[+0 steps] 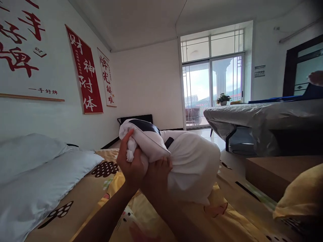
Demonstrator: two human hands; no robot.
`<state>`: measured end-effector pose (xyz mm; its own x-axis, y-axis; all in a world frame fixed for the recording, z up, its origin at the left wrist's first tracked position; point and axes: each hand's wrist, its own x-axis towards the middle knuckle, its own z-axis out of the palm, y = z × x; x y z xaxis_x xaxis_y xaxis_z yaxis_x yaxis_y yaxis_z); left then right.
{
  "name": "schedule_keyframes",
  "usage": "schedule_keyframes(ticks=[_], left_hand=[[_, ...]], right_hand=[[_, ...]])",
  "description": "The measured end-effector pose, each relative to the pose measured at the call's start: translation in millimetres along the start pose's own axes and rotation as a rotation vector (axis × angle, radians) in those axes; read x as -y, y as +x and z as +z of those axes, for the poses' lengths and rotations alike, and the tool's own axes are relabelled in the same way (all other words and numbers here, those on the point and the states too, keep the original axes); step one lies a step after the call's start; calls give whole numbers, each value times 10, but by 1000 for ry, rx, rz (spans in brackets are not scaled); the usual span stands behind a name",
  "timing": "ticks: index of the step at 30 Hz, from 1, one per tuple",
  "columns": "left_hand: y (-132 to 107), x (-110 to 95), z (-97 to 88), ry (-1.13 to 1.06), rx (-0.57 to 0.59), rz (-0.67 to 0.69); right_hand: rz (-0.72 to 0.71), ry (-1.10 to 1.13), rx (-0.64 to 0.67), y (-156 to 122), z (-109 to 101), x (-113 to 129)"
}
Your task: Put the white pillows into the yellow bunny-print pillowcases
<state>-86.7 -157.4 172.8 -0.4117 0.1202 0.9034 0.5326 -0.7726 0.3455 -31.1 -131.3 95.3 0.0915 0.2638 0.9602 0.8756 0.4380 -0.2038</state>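
Observation:
A bulky white pillow (194, 161) with dark bands is held up over a yellow patterned bedsheet (83, 181), its near side bunched and creased. My left hand (132, 164) grips a bunched white edge at the pillow's left end, thumb and fingers closed around the cloth. Beside it, my right hand (158, 171) has its fingers curled over the pillow's near edge, close to a seam. Part of the right hand's grip is hidden by the hand itself. The pillow's far side is out of sight.
White pillows (55, 164) lie at the left. A brown box (267, 171) and a yellow cushion (302, 195) are at the right. Behind them stands a plastic-covered table (227, 114) with a potted plant (223, 99). Another person's hand (316, 78) shows at the far right.

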Motion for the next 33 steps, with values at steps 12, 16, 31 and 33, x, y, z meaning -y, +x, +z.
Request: schedule_keyframes(ticks=[12,16,31,33], left_hand=[[448,-76,-500,134,790,715],[776,-98,-567,289,861,927],[860,-109,-138,338,815,1098],[832,-151,-93,387,844,1147]], right_hand=[[150,251,-88,335,-335,-302],[107,261,-25,325,-434,-357],[-4,285,91,365,-556,-447],[11,300,87,373,-559,-453]])
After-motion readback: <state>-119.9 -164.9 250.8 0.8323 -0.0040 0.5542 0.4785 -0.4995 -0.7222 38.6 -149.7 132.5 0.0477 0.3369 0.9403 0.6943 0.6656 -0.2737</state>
